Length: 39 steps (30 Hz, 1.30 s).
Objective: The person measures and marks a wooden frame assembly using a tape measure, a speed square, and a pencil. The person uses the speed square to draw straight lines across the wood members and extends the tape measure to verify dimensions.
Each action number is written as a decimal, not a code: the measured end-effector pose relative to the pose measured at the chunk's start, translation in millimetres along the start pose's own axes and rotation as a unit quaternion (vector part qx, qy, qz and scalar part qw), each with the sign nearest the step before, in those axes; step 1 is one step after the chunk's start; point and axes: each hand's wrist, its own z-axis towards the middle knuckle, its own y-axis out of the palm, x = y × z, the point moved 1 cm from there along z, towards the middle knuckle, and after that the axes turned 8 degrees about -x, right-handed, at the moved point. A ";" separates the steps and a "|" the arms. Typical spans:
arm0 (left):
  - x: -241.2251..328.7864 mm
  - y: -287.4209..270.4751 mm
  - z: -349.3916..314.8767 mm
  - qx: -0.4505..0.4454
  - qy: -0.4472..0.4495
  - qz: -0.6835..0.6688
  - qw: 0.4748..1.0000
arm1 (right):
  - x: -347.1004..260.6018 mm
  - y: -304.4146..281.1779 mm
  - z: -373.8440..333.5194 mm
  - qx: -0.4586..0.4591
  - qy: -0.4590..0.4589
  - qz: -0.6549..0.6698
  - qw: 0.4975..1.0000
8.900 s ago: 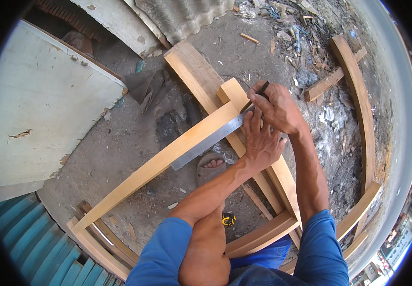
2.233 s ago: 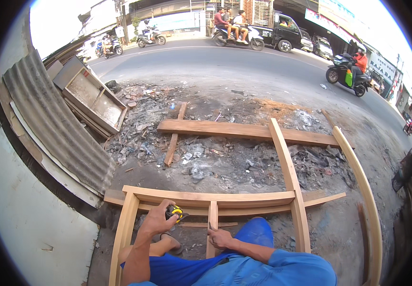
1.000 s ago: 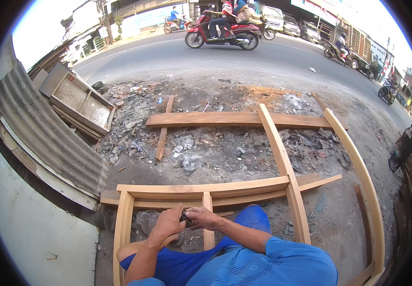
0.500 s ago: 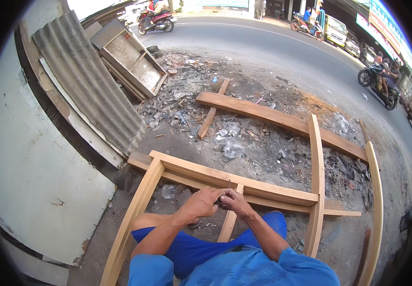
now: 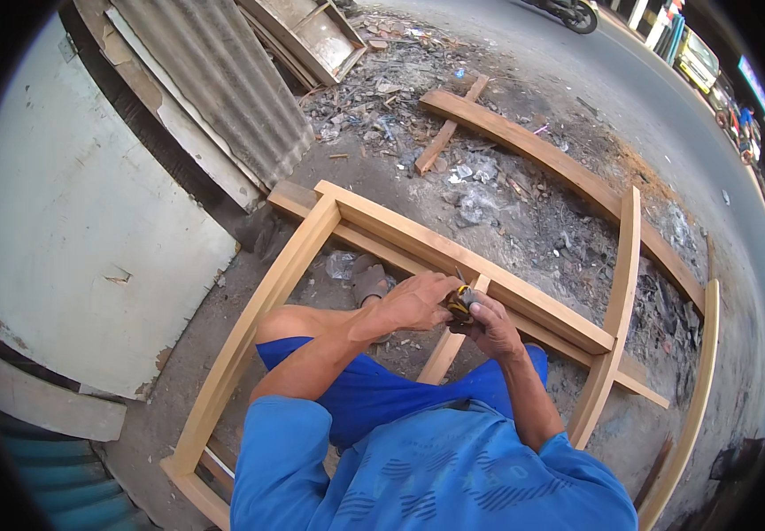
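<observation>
The right hand [image 5: 494, 328] grips a rounded yellow-black tape measure [image 5: 459, 305] — the left hand [image 5: 418, 303], fingers curled, touches its left side. Beneath, the pale wooden crosspiece [image 5: 442, 357] runs near-to-far.

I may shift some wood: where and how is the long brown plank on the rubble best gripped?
I'd grip the long brown plank near its left end, coming from the left, fingers under both edges: there it sticks out past a short board beneath it, likely leaving finger room. Farther right, a pale beam crosses over it.
</observation>
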 end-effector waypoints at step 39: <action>6.9 23.8 6.6 -0.104 0.004 -0.078 0.992 | 25.3 -20.3 4.4 -0.009 0.025 -0.137 0.990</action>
